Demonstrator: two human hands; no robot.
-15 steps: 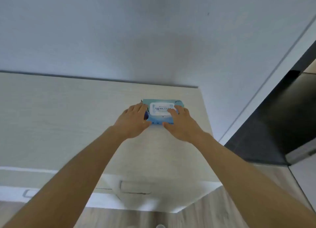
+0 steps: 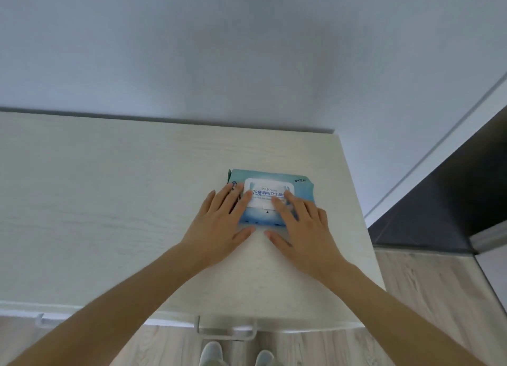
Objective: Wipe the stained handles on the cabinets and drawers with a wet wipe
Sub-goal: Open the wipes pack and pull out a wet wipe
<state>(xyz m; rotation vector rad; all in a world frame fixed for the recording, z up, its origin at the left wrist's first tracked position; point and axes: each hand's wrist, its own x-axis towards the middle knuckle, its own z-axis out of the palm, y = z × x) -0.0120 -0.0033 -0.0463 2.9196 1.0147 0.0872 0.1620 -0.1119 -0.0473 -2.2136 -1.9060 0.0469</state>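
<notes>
Both our hands lie flat with straight fingers on the wet wipe pack (image 2: 270, 198), left hand (image 2: 219, 228), right hand (image 2: 301, 228). Pack sits on the table (image 2: 109, 201) near its right edge. We should pin with left, lift the flap (image 2: 267, 194) with right, pull one wipe.

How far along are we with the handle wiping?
Nothing wiped yet. Both hands, left and right, rest flat on the wipe pack on the cabinet top; its flap looks closed, no wipe out. The handle below is untouched.
</notes>
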